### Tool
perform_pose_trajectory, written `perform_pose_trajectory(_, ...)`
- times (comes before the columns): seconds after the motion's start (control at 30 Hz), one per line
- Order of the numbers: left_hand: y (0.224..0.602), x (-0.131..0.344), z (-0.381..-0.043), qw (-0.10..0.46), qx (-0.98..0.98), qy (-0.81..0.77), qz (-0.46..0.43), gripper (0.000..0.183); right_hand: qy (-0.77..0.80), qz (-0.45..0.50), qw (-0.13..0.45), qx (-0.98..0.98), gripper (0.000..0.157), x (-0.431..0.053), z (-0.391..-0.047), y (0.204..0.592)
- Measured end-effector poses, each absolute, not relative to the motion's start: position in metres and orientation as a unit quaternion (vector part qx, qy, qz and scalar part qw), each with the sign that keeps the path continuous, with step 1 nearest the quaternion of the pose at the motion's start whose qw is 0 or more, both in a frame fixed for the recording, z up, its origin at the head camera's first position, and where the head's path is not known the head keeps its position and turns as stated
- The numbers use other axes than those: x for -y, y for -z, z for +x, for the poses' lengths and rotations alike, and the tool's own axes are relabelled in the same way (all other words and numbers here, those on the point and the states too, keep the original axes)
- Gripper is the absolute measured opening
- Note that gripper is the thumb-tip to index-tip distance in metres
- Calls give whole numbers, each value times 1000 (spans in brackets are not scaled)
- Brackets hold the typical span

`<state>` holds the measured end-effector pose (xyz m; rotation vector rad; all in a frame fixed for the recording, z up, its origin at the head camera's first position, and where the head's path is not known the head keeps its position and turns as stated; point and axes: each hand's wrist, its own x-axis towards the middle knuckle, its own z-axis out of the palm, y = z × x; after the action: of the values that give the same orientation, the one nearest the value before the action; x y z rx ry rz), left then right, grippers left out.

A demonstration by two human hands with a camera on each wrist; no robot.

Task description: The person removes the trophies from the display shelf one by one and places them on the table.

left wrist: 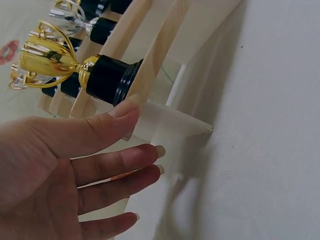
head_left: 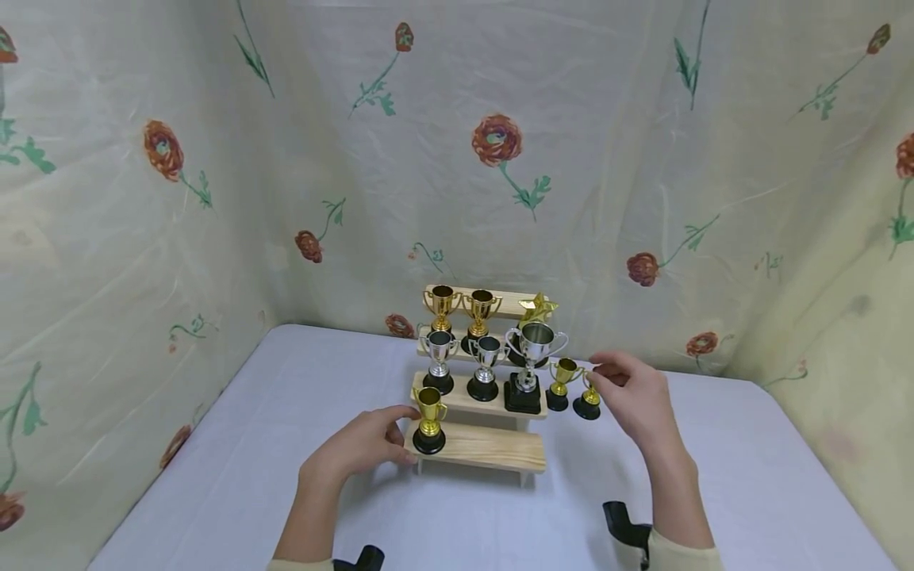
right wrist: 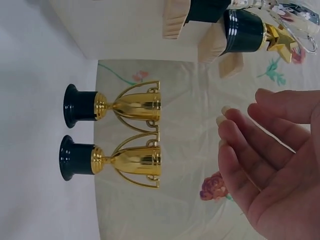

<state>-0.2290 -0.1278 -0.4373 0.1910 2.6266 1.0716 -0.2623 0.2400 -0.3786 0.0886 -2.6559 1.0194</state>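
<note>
My left hand [head_left: 360,444] is at the left end of a wooden tiered stand [head_left: 493,448]. In the left wrist view its thumb [left wrist: 117,112] touches the lowest step's edge, and the other fingers extend apart below. Close to that thumb, a small gold trophy cup [head_left: 430,424] on a black base stands upright. My right hand [head_left: 639,396] hovers beside two small gold trophies, a nearer one [head_left: 587,406] and another [head_left: 560,388], both upright on the table right of the stand. The right wrist view shows its fingers [right wrist: 245,145] loosely bent, apart from both cups and holding nothing.
Higher steps carry two silver cups [head_left: 483,373], a larger silver cup [head_left: 527,381], two gold cups [head_left: 480,313] and a gold star trophy [head_left: 537,308]. A white cloth covers the table [head_left: 236,468]. Floral curtains [head_left: 571,262] hang behind and at both sides.
</note>
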Motion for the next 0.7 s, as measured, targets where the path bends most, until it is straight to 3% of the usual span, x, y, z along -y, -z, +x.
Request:
perform_pose_trajectory(0.47,440,131,-230,151,-911,-377,74,61,-343,122,55,930,9,-233,-251,366)
perform_pose_trajectory(0.7,440,130,-230,155,-911,-377,67,60,-375,169,24,911,17,-225,-245,362)
